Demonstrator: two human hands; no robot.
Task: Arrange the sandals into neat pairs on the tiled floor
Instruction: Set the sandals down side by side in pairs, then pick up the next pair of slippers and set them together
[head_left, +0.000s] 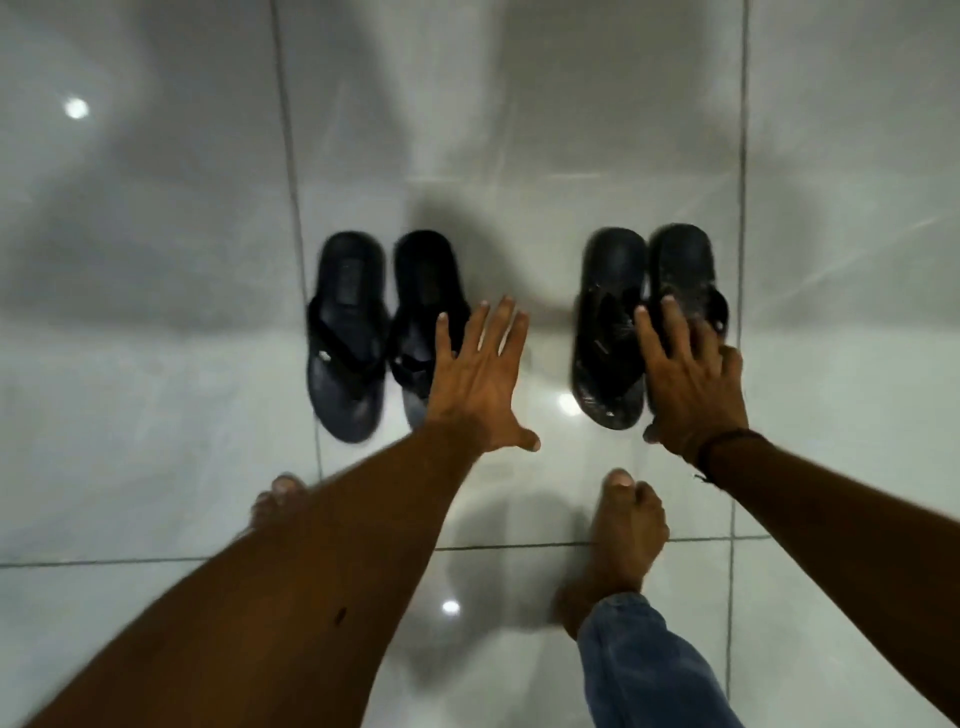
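Note:
Two pairs of dark flip-flop sandals lie side by side on the glossy white tiled floor. The left pair is a dark blue sandal and its mate. The right pair is a black sandal and its mate. My left hand hovers with fingers spread over the toe end of the left pair's right sandal, holding nothing. My right hand lies flat, fingers apart, over the lower half of the rightmost sandal and hides that part. Whether it presses on the sandal is unclear.
My two bare feet stand on the tiles just behind the sandals, the left foot partly hidden by my forearm, the right foot below a blue jeans leg. Grey grout lines cross the floor, which reflects ceiling lights.

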